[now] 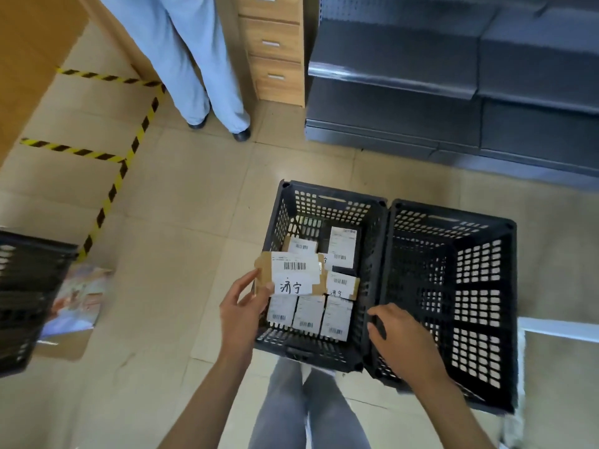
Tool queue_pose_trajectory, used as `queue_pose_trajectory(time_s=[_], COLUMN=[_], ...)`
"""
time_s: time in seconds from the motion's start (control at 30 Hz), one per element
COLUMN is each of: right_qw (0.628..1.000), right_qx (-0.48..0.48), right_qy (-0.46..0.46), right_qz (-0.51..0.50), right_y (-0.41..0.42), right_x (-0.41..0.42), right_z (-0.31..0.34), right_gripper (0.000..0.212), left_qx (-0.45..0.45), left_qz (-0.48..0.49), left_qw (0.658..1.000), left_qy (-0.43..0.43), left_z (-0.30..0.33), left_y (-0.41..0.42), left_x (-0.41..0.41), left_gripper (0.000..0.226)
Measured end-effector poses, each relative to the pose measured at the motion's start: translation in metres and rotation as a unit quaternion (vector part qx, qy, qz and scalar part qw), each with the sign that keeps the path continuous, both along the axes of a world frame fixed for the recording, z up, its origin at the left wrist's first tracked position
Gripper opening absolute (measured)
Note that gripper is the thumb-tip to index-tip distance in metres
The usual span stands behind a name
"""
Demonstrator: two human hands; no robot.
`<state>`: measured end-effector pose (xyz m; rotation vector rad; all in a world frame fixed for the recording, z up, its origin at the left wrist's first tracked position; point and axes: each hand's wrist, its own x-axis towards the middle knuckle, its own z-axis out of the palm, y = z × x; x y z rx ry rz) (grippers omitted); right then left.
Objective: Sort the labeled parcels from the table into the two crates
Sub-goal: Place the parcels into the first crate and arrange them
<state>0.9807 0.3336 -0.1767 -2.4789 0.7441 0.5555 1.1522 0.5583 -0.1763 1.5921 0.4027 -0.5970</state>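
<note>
A person's left hand [241,306] pinches a labeled parcel [291,274] by its left end, long axis crosswise, above the left crate's [324,197] near-left corner, while the right hand [400,338], fingers curled, grips the crates' shared rim.

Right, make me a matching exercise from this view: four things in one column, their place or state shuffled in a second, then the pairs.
Things
1. left crate
2. right crate
3. left hand
4. right hand

States
A. holds no parcels that show
B. pinches the taped cardboard parcel by its edge
C. holds several labeled parcels
D. rests on the rims where the two crates meet

Pairs: 1-C, 2-A, 3-B, 4-D
</note>
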Motion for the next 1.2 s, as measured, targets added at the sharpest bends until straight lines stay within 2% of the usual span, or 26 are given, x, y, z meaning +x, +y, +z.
queue_pose_trajectory(time_s=[0.17,0.33,0.53,0.67,0.87,1.2], right_qw=[0.996,0.992,0.986,0.985,0.988,0.985], right_qx=[-0.054,-0.078,-0.107,-0.123,-0.095,-0.083], right_qy=[0.051,0.097,0.125,0.108,0.088,0.076], right_qz=[0.04,0.013,-0.022,-0.046,-0.089,-0.129], right_y=[-0.025,-0.048,-0.059,-0.053,-0.039,-0.035], right_x=[0.031,0.058,0.071,0.067,0.07,0.075], right_z=[-0.061,-0.115,-0.162,-0.186,-0.197,-0.198], right_gripper=[0.04,0.064,0.079,0.081,0.079,0.085], left_qx=[0.017,0.056,0.079,0.095,0.142,0.148], left_qz=[-0.032,-0.09,-0.094,-0.107,-0.125,-0.14], left_qw=[0.999,0.989,0.983,0.979,0.97,0.971], left_qy=[-0.033,-0.101,-0.134,-0.142,-0.151,-0.124], left_z=[-0.068,-0.134,-0.197,-0.233,-0.274,-0.325], left_y=[-0.041,-0.08,-0.12,-0.137,-0.157,-0.16], left_x=[0.051,0.091,0.116,0.13,0.146,0.155], left_gripper=[0.036,0.044,0.045,0.043,0.042,0.045])
